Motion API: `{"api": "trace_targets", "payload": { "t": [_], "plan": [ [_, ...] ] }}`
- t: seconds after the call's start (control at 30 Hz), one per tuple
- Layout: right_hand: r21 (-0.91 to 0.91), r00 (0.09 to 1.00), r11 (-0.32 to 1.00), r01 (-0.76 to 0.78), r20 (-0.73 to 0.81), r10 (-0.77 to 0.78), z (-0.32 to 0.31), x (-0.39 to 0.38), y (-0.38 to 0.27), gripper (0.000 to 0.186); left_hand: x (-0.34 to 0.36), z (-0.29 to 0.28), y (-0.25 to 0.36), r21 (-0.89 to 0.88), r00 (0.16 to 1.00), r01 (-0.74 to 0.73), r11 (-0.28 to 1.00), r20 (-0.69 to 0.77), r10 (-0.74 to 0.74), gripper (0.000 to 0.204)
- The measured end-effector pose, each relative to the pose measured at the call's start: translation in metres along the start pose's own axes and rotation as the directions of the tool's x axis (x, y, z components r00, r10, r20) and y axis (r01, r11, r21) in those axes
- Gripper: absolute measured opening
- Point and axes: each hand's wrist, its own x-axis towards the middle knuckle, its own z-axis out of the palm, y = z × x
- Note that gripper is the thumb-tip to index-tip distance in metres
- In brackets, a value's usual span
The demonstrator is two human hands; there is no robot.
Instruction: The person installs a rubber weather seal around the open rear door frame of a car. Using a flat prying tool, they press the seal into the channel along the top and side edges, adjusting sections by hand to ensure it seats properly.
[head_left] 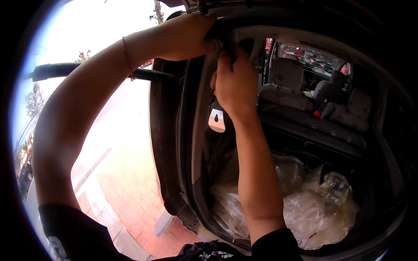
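Both my hands are raised to the upper left corner of a car's open rear hatch. My left hand point(189, 38) reaches across from the left against the dark top edge of the opening. Its fingers are lost in shadow there. My right hand point(237, 85) is closed just below and to the right, beside the pillar trim point(203, 113). What it grips is hidden in the dark. Below its curled fingers shows a flat, pale, shiny piece with a teardrop-shaped hole point(217, 121). Whether my right hand holds this piece I cannot tell.
Crumpled clear plastic sheeting point(305, 213) lies in the cargo space. Beyond it stand patterned grey seats point(287, 78). A black hatch strut point(56, 71) passes behind my left forearm. Brick paving point(135, 195) lies outside on the left.
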Motion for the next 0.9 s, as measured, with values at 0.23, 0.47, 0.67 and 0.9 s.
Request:
{"api": "trace_targets", "payload": {
  "t": [0.23, 0.47, 0.67, 0.9],
  "plan": [
    [0.023, 0.957, 0.991, 0.134, 0.256, -0.135, -0.048, 0.031, 0.034, 0.028, 0.002, -0.002, 0.008, -0.024, 0.987, 0.133, 0.991, 0.099, -0.13, 0.045],
    [-0.298, 0.95, 0.903, 0.31, 0.125, -0.285, -0.036, 0.023, 0.026, 0.03, 0.012, 0.011, 0.031, 0.269, 0.987, 0.159, 0.95, -0.007, -0.163, 0.048],
    [0.228, 0.84, 0.969, -0.093, 0.54, -0.046, -0.069, 0.038, 0.009, 0.032, 0.013, -0.009, 0.027, 0.156, 0.986, 0.086, 0.984, 0.129, -0.106, 0.045],
    [-0.593, 0.891, 0.672, 0.444, 0.214, -0.4, -0.062, 0.026, 0.015, 0.029, 0.009, -0.021, 0.008, -0.008, 0.979, 0.03, 1.0, 0.201, -0.027, 0.038]
  ]
}}
